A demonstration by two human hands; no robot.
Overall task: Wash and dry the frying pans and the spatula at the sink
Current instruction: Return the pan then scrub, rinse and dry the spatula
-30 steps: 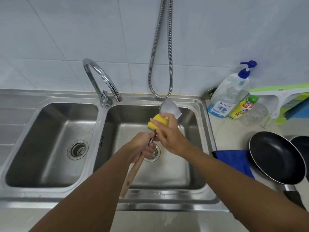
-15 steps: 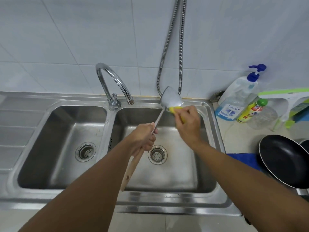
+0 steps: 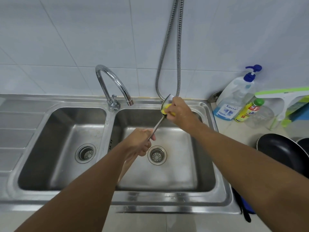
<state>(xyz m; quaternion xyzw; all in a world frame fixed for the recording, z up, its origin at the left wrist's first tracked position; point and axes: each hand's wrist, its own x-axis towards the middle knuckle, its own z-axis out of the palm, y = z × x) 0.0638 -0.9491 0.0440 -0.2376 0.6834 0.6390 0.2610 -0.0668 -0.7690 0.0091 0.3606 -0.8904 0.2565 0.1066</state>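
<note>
Since the earlier frame, the sponge [image 3: 164,109] has shifted up onto the blade. Above the right sink basin [image 3: 177,166], the left hand [image 3: 138,143] curls around the spatula [image 3: 158,125] handle; the right hand [image 3: 179,111] pinches the yellow sponge against the blade. A frying pan [image 3: 282,151] rests on the counter at far right.

**One brand name legible, on the pump bottle**

The clear pump bottle [image 3: 235,92] with the blue pump head stands on the counter [image 3: 237,131] and carries a white-and-blue label [image 3: 230,110] low on its front. On that label the word "Kassa" stands in dark blue letters, running slightly uphill. The smaller print and the pale picture beneath the name are too fine to read.

Touching it on the right, the leaning yellow squeeze bottle [image 3: 244,114] with the green cap bears a red-and-white label [image 3: 252,108]. There is lettering on it, but it is blurred and small, and no word or number can be made out.
</note>
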